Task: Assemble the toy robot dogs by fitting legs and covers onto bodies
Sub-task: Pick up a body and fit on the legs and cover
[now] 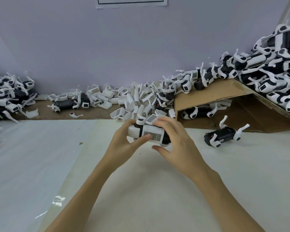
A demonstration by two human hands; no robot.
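A toy dog body (148, 133), black with a white grilled cover on it, is held just above the white table at centre. My left hand (124, 143) grips its left end, thumb pressed on the cover's grille. My right hand (172, 139) curls over its right end, fingers on top and thumb below. A white leg joint (140, 121) sticks up at the body's far left. Another black body with white legs (222, 135) lies on the table to the right.
A heap of white covers (134, 99) lies behind my hands. Dogs pile up at far left (10, 96) and on a tilted cardboard sheet (221, 92) at right. One bare body (69, 103) and a loose leg (75, 115) lie on the brown strip.
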